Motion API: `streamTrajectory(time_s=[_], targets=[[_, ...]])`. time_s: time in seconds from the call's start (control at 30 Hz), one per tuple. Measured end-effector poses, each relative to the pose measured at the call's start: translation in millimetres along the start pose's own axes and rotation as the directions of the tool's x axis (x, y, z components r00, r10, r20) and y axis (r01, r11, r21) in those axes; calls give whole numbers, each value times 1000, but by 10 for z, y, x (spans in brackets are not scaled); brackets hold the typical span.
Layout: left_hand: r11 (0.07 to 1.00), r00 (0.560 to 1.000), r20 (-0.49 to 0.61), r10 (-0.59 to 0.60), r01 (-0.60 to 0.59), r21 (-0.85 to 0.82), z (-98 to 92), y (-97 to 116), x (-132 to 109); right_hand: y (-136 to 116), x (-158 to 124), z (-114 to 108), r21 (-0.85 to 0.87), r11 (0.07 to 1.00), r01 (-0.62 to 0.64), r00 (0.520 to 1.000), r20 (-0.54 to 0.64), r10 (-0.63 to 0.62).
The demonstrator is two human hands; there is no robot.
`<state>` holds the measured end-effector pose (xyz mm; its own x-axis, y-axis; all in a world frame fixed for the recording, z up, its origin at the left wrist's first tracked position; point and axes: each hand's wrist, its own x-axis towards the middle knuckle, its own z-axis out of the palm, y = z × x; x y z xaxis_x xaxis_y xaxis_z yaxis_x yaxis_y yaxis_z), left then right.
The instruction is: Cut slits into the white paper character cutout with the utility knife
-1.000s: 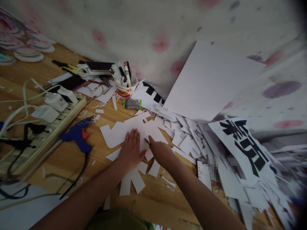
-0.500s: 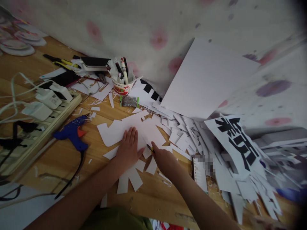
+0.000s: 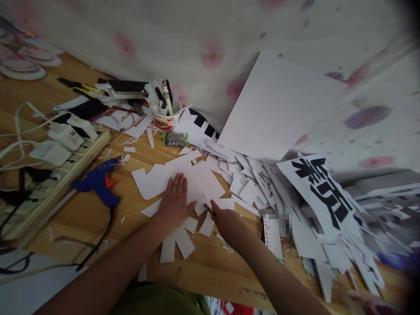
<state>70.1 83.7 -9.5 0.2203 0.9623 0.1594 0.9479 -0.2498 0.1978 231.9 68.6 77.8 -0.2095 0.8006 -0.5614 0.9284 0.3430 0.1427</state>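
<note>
My left hand (image 3: 175,199) lies flat, fingers stretched out, on a white sheet cut to an irregular outline (image 3: 149,181). In my right hand (image 3: 228,221) is a slim cutting knife (image 3: 209,209) with a bit of yellow on its handle. Its tip points up and left, at the sheet's lower right part; whether it touches the paper I cannot tell. More white cut pieces (image 3: 184,245) lie under and just below my left hand.
A blue glue gun (image 3: 98,179) and a power strip with chargers (image 3: 88,148) lie left. Behind stand a paper cup of pens (image 3: 166,120) and a small packet (image 3: 175,139). White offcuts (image 3: 251,190) and a sheet with black characters (image 3: 323,192) crowd the right; a large white board (image 3: 278,109) leans behind.
My right hand with the knife has moved slightly right and down, toward me. My left hand stays pressed on the sheet. The whole view has shifted a little.
</note>
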Motion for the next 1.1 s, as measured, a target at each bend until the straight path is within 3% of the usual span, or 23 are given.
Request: streamTrajectory(time_s=[0.77,0.93,1.1], targets=[[1000,1000,-5,8,-8,-13,5,-19,-2,84,-120,-54,106,994,16,1000,14,-18],[1000,1000,-6,19,-19,-5,9,-14,-4,220,-278,-90,166,983,-73,997,34,69],[1000,999,-31,19,-19,-20,27,-19,-10,168,-1,-196,266,962,-56,988,-126,92]])
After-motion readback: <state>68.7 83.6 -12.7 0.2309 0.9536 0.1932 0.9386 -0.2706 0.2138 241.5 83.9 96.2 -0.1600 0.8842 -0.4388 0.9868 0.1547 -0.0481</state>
